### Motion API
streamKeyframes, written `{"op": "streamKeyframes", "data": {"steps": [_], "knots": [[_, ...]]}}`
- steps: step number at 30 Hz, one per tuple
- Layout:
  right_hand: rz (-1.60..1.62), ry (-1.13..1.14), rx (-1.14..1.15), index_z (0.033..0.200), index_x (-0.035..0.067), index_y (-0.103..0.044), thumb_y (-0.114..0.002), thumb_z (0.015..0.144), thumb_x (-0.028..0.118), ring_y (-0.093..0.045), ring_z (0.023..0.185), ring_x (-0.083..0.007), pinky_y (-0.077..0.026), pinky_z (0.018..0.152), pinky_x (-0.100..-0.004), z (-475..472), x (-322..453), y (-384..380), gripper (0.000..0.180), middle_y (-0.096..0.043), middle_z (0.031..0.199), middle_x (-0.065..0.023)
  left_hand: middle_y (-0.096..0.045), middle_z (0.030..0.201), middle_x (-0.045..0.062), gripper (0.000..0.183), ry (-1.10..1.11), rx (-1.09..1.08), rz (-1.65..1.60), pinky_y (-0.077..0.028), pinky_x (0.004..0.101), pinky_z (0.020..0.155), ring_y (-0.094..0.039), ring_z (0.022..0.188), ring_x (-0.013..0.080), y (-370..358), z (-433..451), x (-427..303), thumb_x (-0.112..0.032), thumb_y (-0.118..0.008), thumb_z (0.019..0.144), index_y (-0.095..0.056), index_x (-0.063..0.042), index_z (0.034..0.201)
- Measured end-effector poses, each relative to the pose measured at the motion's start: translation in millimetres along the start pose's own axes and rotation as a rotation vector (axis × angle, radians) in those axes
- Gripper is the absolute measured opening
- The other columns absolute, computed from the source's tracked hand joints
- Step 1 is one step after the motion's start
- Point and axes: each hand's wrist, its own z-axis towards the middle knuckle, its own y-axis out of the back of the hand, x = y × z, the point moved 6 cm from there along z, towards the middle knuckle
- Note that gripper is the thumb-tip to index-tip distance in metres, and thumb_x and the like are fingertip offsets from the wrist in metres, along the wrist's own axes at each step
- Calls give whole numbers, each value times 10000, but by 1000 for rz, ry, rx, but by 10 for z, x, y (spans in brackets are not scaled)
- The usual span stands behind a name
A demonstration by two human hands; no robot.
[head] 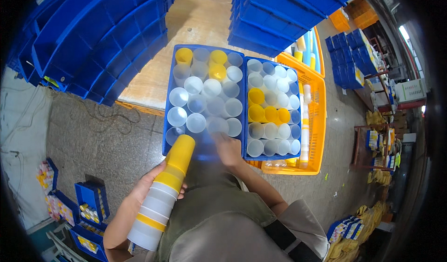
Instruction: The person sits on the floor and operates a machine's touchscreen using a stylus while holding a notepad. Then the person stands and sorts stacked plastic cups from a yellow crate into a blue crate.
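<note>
My left hand (151, 181) is wrapped around a long nested stack of plastic cups (157, 201), yellow at the upper end and mostly frosted white below. The stack slants over the near left corner of a blue plastic bin (206, 150). Inside this bin, frosted cups (211, 87) and a few yellow cups (218, 57) stand in rows, mouths up. My right hand (227, 151) reaches over the bin's near side. Its blurred fingers are at a frosted cup (217, 125) in the nearest row; whether they grip it is unclear.
A second blue bin (246, 108) of cups adjoins on the right, by an orange crate (316, 150) holding cup stacks. Tall stacks of blue bins stand at left (104, 49) and ahead (276, 17) on a wooden board (188, 17). More filled bins (89, 199) sit lower left.
</note>
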Motion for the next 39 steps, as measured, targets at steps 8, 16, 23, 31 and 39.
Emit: {"op": "streamKeyframes", "data": {"steps": [8, 16, 23, 31, 39], "knots": [[9, 44, -92, 1003, 106, -695, -778, 897, 314, -715, 687, -272, -533, 533, -349, 126, 77, 192, 247, -734, 973, -58, -675, 1199, 222, 613, 151, -168, 188, -648, 460, 797, -732, 972, 313, 144, 375, 55, -401, -605, 1035, -447, 14, 1458], [146, -169, -79, 1036, 68, -721, -737, 934, 223, -738, 799, -263, -575, 632, -355, -447, 126, 804, 186, -754, 1049, -62, -674, 1191, 227, 638, 140, -147, 67, -665, 468, 745, -735, 950, 318, 26, 488, -9, -403, -631, 1021, -417, -13, 1478], [-36, -188, 127, 1075, 59, -702, -716, 936, 292, -733, 828, -283, -571, 646, -383, -592, -85, 505, 272, -733, 1122, -66, -682, 1172, 235, 650, 187, -113, 131, -667, 457, 748, -741, 941, 319, -94, 612, -19, -426, -640, 1014, -420, -17, 1468], [100, 255, 47, 1354, 68, -614, -718, 887, 196, -649, 1177, -253, -509, 942, -435, -146, 608, 844, 495, -675, 1316, -57, -696, 1163, 214, 612, 198, -98, 387, -644, 411, 805, -747, 912, 302, -242, 421, -32, -389, -665, 1000, -460, -31, 1452], [289, -131, 2, 1454, 55, -509, -835, 797, 167, -625, 1197, -331, -453, 1038, -460, 142, 174, 720, 742, -626, 1306, -147, -665, 1197, 244, 651, 57, 106, 270, -616, 469, 864, -713, 1018, 322, -307, -285, -109, -251, -664, 988, -375, -29, 1527]]}}
